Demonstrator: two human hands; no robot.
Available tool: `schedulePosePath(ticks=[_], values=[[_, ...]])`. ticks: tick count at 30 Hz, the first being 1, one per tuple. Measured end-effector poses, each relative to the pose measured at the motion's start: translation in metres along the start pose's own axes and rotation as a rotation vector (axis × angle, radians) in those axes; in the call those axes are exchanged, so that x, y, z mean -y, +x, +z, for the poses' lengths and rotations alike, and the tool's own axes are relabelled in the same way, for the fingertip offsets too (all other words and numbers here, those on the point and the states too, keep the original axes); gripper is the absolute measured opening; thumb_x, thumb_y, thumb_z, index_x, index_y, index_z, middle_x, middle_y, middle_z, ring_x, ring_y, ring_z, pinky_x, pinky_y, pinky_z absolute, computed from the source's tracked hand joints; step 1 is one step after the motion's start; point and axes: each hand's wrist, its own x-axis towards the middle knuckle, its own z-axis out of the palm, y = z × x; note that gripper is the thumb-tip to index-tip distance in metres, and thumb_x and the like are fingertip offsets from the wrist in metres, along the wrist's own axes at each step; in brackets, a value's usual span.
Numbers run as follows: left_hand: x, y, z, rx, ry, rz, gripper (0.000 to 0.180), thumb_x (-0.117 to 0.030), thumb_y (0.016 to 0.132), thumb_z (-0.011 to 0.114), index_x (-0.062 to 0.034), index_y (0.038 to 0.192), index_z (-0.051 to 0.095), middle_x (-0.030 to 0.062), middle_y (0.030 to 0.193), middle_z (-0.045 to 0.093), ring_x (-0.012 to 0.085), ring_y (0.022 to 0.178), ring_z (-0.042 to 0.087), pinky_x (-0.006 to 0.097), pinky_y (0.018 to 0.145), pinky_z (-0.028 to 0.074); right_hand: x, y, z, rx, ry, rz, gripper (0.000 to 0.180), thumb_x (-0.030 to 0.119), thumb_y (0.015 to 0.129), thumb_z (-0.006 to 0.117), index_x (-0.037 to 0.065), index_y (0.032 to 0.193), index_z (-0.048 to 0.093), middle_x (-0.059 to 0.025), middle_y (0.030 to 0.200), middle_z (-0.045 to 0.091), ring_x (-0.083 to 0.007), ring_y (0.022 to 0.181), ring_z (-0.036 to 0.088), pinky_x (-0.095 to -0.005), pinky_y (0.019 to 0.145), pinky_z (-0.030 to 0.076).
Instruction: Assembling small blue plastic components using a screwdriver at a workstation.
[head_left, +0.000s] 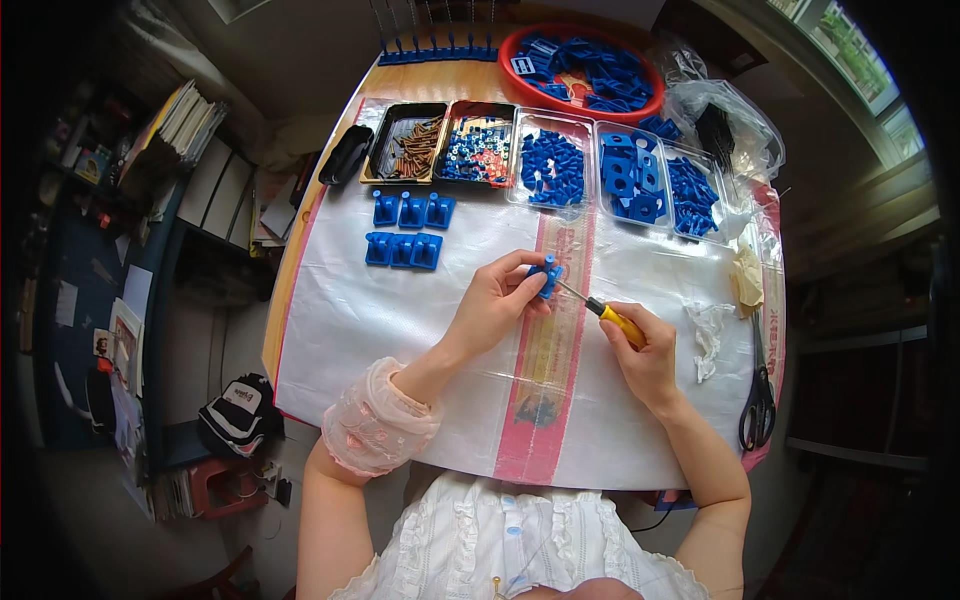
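Note:
Between the fingers of my left hand (pixel 497 300) is a small blue plastic part (pixel 549 268) with a knob on top, raised over the middle of the table. My right hand (pixel 643 352) is closed round the yellow and black handle of a screwdriver (pixel 618 322). The screwdriver's thin metal shaft points up and left, with its tip at the blue part; my fingers partly hide the contact. To the left, finished-looking blue pieces of like shape (pixel 411 211) stand in two short rows on the covered table.
Behind my hands stand trays of brown screws (pixel 418 145), small metal nuts (pixel 480 145), and blue parts (pixel 552 165). A red basin (pixel 655 102) of blue pieces sits at the back. Black scissors (pixel 757 410) and crumpled white tissue (pixel 708 340) lie at the right.

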Motion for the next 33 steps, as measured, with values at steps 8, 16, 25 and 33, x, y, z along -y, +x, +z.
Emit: schedulePosePath(ticks=[8,16,25,33], values=[[-0.0018,-0.0017,0.0046,-0.021,0.011,0.039,0.036,-0.012,0.106,0.061,-0.0038,0.139,0.05,0.0109,0.105,0.076,0.0105,0.08,0.07,0.023,0.073,0.057,-0.0008,0.0005,-0.0029,0.035,0.012,0.066,0.017,0.005,0.089,0.076,0.0,0.106,0.073,-0.0119,0.083,0.074,-0.0161,0.07,0.069,-0.0283,0.064,0.052],[-0.0017,-0.0031,0.0034,-0.068,-0.019,-0.018,0.025,-0.013,0.106,0.061,-0.0039,0.12,0.042,0.0131,0.103,0.075,0.0112,0.08,0.07,0.023,0.073,0.058,-0.0014,0.0009,-0.0021,0.045,0.009,0.064,0.018,0.007,0.089,0.077,0.0,0.105,0.073,-0.0116,0.082,0.074,-0.0156,0.07,0.068,-0.0287,0.064,0.051],[-0.0027,-0.0018,0.0046,-0.049,-0.009,-0.015,0.021,-0.013,0.106,0.061,-0.0039,0.116,0.045,0.0118,0.099,0.075,0.0108,0.08,0.07,0.023,0.072,0.057,-0.0014,0.0008,-0.0039,0.05,-0.001,0.066,0.018,0.007,0.089,0.077,0.0,0.105,0.073,-0.0125,0.084,0.074,-0.0169,0.072,0.07,-0.029,0.066,0.053],[0.0009,-0.0018,0.0019,-0.059,-0.021,-0.02,0.022,-0.012,0.105,0.062,-0.0044,0.117,0.045,0.0132,0.099,0.074,0.0129,0.08,0.071,0.024,0.071,0.056,0.0011,0.0023,-0.0033,0.06,0.004,0.063,0.017,0.007,0.089,0.077,0.0,0.105,0.073,-0.0127,0.084,0.075,-0.0174,0.072,0.071,-0.0289,0.067,0.053]])
